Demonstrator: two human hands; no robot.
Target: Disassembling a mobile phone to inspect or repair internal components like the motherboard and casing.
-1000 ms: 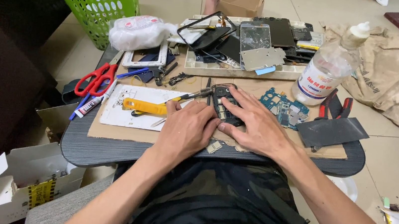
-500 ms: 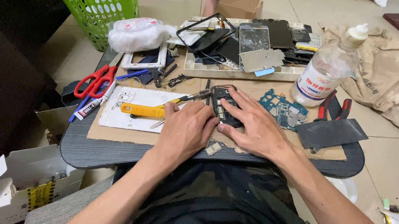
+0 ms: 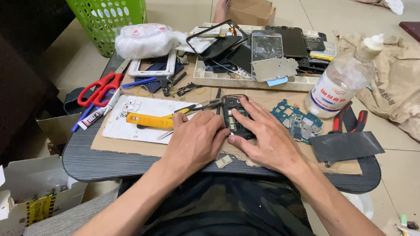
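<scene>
Both hands — the left hand [image 3: 194, 141] and the right hand [image 3: 265, 137] — sit on the phone frame [image 3: 236, 117] at the middle of the worktop [image 3: 110, 162], hemmed in on most sides. Just left, the yellow-handled tool [image 3: 149, 121] and a pair of tweezers [image 3: 198, 108] lie across the white panel [image 3: 133, 120]; farther left the red scissors [image 3: 98, 87] block the edge. Just right lie the blue circuit board [image 3: 294, 121], the clear bottle [image 3: 340, 85] and the dark flat sheet [image 3: 346, 145] — little gap between them. Behind, the parts tray [image 3: 256, 81] walls off the far side. Bare cardboard [image 3: 128, 145] shows along the near edge, left of the left wrist.
</scene>
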